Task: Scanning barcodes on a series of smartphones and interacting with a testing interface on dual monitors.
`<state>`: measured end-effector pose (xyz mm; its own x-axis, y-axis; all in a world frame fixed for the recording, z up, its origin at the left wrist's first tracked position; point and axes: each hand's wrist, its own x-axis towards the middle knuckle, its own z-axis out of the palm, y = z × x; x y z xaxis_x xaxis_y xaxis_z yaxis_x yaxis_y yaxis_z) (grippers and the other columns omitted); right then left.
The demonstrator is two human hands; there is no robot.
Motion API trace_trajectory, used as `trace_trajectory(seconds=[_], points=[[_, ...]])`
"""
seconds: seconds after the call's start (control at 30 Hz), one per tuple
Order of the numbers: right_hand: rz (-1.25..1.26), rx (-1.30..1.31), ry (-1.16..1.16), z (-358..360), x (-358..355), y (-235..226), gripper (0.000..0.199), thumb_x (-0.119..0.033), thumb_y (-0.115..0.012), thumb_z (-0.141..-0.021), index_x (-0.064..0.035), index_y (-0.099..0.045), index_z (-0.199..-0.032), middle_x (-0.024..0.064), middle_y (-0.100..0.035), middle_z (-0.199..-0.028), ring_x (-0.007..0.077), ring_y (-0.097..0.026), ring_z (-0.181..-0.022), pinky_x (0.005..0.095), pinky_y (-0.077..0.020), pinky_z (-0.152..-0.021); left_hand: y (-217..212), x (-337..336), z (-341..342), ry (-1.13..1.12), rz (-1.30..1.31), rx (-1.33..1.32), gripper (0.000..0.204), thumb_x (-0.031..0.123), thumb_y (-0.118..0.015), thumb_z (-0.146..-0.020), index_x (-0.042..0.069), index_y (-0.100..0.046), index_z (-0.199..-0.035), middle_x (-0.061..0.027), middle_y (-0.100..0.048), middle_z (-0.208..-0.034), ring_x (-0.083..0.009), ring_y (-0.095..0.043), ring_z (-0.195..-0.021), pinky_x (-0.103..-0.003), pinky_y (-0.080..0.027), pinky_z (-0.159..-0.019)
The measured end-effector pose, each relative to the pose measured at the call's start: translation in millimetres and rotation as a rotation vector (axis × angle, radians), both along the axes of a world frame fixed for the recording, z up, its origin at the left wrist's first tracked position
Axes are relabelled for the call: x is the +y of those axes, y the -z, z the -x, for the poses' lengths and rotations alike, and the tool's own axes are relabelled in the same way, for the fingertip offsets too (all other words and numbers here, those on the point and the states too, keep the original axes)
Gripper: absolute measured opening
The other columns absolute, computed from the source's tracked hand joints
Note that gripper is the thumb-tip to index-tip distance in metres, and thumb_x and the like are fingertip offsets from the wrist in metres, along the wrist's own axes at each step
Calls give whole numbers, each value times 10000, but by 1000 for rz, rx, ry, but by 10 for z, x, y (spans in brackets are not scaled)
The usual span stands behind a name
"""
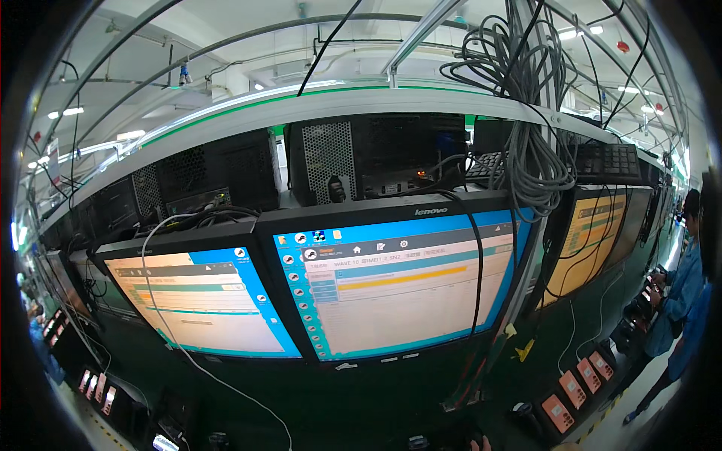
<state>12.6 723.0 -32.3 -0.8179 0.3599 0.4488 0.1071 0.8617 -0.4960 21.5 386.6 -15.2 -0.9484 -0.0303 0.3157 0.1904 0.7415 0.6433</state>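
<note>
Only the fingertips of one hand, seemingly my right hand, show at the lower edge, right of the middle. They are beside a small dark thing that I cannot make out, and whether they grip it is hidden. My left hand is out of the picture. In front of me hangs a wide monitor showing a program window with a yellow bar. To its left is a second lit monitor, with a white cable hanging across it. Black cables run down over the wide monitor's right part.
Computer cases stand on a shelf above the monitors, near a coiled grey cable bundle. Several flat, pinkish phone-like devices lie at the lower right, beside a black handheld device. A person in blue stands at the far right.
</note>
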Motion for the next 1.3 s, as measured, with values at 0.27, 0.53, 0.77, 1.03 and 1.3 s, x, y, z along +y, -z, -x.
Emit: trace_trajectory(seconds=[0.27,0.53,0.77,1.03,1.3], points=[[-5,-24,17,-29,19,36,498,-126,-579,-802,-85,-474,-1287,283,-373,-1351,465,-396,-1207,492,-350,-1025,-6,33,17,2,-10,-3,798,197,-679,-654,129,-384,-1393,-215,-480,-1297,-413,-455,-1187,-486,-384,-984],[-18,-12,4,-16,-3,41,489,-149,-563,-814,-84,-463,-1288,273,-379,-1348,459,-391,-1218,490,-338,-1044,-3,-3,62,10,-19,-15,798,202,-680,-655,127,-384,-1392,-216,-480,-1296,-413,-456,-1186,-488,-385,-982],[-10,-13,9,-31,8,1,490,-153,-559,-815,-81,-458,-1288,279,-383,-1340,466,-390,-1212,495,-336,-1039,20,24,64,14,-27,-16,798,207,-681,-655,125,-384,-1392,-217,-481,-1294,-413,-457,-1185,-490,-387,-980],[-9,0,0,-18,15,-39,475,-150,-550,-825,-84,-462,-1288,269,-388,-1340,456,-400,-1207,490,-345,-1034,12,28,104,28,-36,-29,798,213,-681,-655,123,-385,-1391,-218,-481,-1293,-414,-457,-1184,-492,-388,-978],[-18,-55,44,-24,-16,-21,475,-161,-553,-828,-96,-467,-1291,259,-386,-1346,441,-393,-1223,474,-339,-1048,20,24,100,31,-44,-34,798,218,-682,-656,121,-385,-1390,-218,-481,-1291,-414,-458,-1182,-494,-390,-976]])
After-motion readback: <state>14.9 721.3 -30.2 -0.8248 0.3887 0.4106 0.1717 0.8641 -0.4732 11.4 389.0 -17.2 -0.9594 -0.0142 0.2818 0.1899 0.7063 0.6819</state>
